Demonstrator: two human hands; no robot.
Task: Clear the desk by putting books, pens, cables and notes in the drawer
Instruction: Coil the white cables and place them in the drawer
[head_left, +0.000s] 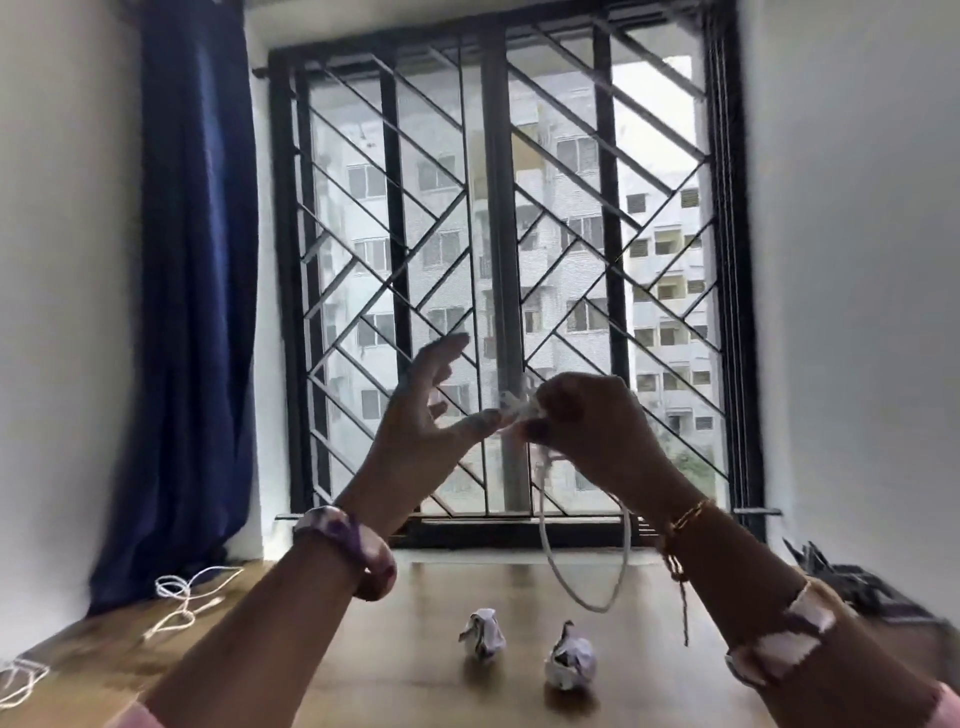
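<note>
Both hands are raised in front of the window, above the wooden desk (415, 691). My right hand (587, 421) is closed on the bunched end of a white cable (582, 597), whose loop hangs down toward the desk. My left hand (426, 410) has its fingers spread, and its thumb tip touches the cable bunch. Two crumpled paper notes lie on the desk below: one (482, 633) and another (570, 660) to its right. A second white cable (187, 597) lies tangled at the desk's left side, and a third white cable (18, 680) at the near left edge.
A barred window (498, 260) fills the wall behind the desk, with a blue curtain (192, 291) to its left. A blurred dark pile (852, 582) sits at the desk's right edge. No drawer is in view.
</note>
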